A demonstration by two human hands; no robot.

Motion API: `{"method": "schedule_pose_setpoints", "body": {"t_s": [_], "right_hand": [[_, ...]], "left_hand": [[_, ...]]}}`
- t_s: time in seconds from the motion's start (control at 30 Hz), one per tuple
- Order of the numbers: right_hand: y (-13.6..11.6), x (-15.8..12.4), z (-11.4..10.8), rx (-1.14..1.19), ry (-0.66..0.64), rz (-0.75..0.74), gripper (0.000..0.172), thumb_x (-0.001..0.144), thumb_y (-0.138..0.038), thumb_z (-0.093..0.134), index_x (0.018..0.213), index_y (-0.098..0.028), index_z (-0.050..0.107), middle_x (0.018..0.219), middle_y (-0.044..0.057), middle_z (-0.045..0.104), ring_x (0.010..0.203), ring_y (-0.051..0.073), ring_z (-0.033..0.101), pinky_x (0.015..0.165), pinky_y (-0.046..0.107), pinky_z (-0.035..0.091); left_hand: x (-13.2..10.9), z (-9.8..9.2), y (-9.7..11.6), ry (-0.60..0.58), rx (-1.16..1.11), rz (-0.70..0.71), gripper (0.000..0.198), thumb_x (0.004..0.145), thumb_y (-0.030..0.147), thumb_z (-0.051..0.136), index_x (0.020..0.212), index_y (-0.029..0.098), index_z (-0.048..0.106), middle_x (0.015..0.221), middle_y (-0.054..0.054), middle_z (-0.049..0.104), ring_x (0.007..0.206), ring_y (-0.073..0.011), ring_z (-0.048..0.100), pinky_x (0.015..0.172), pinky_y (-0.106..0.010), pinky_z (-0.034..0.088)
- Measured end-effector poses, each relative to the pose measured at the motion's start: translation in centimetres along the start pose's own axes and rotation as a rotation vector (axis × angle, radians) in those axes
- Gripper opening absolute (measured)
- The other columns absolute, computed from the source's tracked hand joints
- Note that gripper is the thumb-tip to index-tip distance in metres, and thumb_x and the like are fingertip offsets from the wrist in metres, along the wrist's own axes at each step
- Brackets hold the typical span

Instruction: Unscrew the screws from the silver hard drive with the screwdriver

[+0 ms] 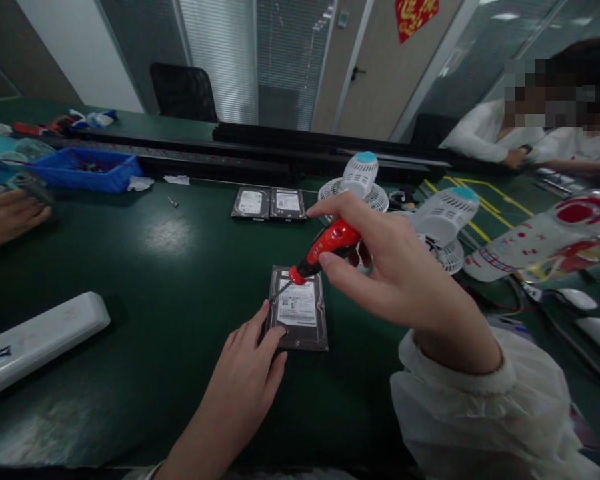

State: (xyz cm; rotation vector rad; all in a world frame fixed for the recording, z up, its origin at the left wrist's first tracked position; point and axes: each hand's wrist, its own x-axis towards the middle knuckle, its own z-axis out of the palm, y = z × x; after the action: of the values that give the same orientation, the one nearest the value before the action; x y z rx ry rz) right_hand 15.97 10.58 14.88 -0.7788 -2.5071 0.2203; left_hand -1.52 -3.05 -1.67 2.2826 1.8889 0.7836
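Observation:
A hard drive (300, 313) with a white label lies flat on the dark green table (155, 267) in front of me. My left hand (247, 373) rests on the table with its fingers stretched flat, the fingertips pressing the drive's near left corner. My right hand (395, 267) is closed around a red-handled screwdriver (325, 250), held tilted, with its thin tip down at the drive's left edge.
Two more hard drives (270, 203) lie side by side farther back. White small fans (360, 177) stand to the right. A white bar (35, 340) lies at the left, a blue tray (87, 170) at the far left. Another person's hand (7, 217) reaches in left; a person sits at the far right.

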Motion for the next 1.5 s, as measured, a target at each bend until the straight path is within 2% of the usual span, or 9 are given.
{"method": "schedule_pose_setpoints", "body": {"t_s": [0.13,0.27,0.47,0.67,0.83,1.0,1.1,1.23,1.5], "right_hand": [[0.1,0.1,0.2,-0.001,0.019,0.071,0.035,0.098,-0.044,0.061,0.122,-0.019,0.063,0.075,-0.003,0.064,0.058,0.011,0.051,0.06,0.029,0.034],[0.1,0.0,0.2,0.012,0.015,0.061,0.033,0.095,-0.034,0.06,0.123,-0.016,0.062,0.069,-0.005,0.058,0.055,0.01,0.046,0.06,0.029,0.033],[0.3,-0.1,0.0,0.001,-0.005,-0.001,0.045,0.088,-0.022,0.056,0.131,-0.013,0.057,0.086,0.0,0.062,0.062,0.01,0.046,0.063,0.028,0.035],[0.5,0.1,0.1,-0.01,-0.002,0.064,0.035,0.099,-0.041,0.057,0.124,-0.017,0.061,0.069,-0.005,0.057,0.057,0.01,0.045,0.059,0.027,0.03],[0.5,0.2,0.1,-0.015,-0.006,0.028,0.039,0.093,-0.028,0.057,0.131,-0.016,0.058,0.078,-0.002,0.059,0.061,0.011,0.048,0.063,0.027,0.034],[0.8,0.4,0.2,-0.017,-0.001,0.05,0.038,0.099,-0.042,0.058,0.128,-0.018,0.06,0.07,-0.004,0.056,0.058,0.011,0.048,0.061,0.027,0.033],[1.1,0.3,0.2,-0.021,-0.003,0.07,0.037,0.099,-0.038,0.057,0.129,-0.018,0.058,0.067,-0.005,0.054,0.057,0.01,0.048,0.059,0.026,0.032],[1.1,0.2,0.0,-0.011,-0.021,0.02,0.047,0.093,-0.029,0.056,0.137,-0.015,0.051,0.077,-0.003,0.058,0.06,0.011,0.048,0.062,0.026,0.035],[1.1,0.4,0.0,-0.032,-0.013,0.069,0.035,0.098,-0.04,0.058,0.125,-0.018,0.059,0.063,-0.007,0.051,0.053,0.01,0.046,0.058,0.025,0.032]], "left_hand": [[0.0,0.1,-0.1,0.002,0.0,0.001,0.026,0.097,0.016,0.055,0.122,0.022,0.061,0.152,-0.02,0.057,0.126,-0.0369,0.067,0.094,-0.058,0.062],[0.0,0.2,-0.1,0.02,0.005,0.011,0.027,0.096,0.015,0.055,0.122,0.022,0.06,0.151,-0.021,0.057,0.125,-0.037,0.068,0.093,-0.058,0.063],[-0.1,0.0,-0.1,0.018,-0.002,0.016,0.027,0.097,0.016,0.054,0.122,0.022,0.06,0.151,-0.02,0.058,0.124,-0.0369,0.068,0.092,-0.058,0.063],[-0.2,0.2,0.0,-0.016,0.011,-0.016,0.028,0.098,0.017,0.053,0.124,0.024,0.06,0.154,-0.018,0.056,0.13,-0.0353,0.065,0.097,-0.056,0.062],[-0.2,0.2,0.0,0.001,0.02,-0.002,0.029,0.098,0.016,0.052,0.124,0.024,0.06,0.152,-0.017,0.057,0.13,-0.0338,0.065,0.097,-0.054,0.062],[-0.3,0.5,-0.2,0.001,0.016,-0.003,0.03,0.097,0.017,0.054,0.126,0.025,0.06,0.154,-0.017,0.056,0.126,-0.0343,0.067,0.094,-0.055,0.063],[-0.4,0.7,-0.4,0.002,0.024,0.001,0.031,0.097,0.017,0.053,0.127,0.025,0.059,0.155,-0.017,0.056,0.128,-0.0352,0.067,0.094,-0.057,0.063],[-0.4,0.7,-0.4,0.012,0.039,0.017,0.032,0.098,0.017,0.052,0.128,0.024,0.059,0.154,-0.018,0.057,0.127,-0.0356,0.068,0.092,-0.056,0.064],[-0.5,0.9,-0.5,0.005,0.032,0.015,0.036,0.097,0.02,0.054,0.132,0.025,0.058,0.156,-0.017,0.056,0.128,-0.0348,0.067,0.093,-0.054,0.064]]}}
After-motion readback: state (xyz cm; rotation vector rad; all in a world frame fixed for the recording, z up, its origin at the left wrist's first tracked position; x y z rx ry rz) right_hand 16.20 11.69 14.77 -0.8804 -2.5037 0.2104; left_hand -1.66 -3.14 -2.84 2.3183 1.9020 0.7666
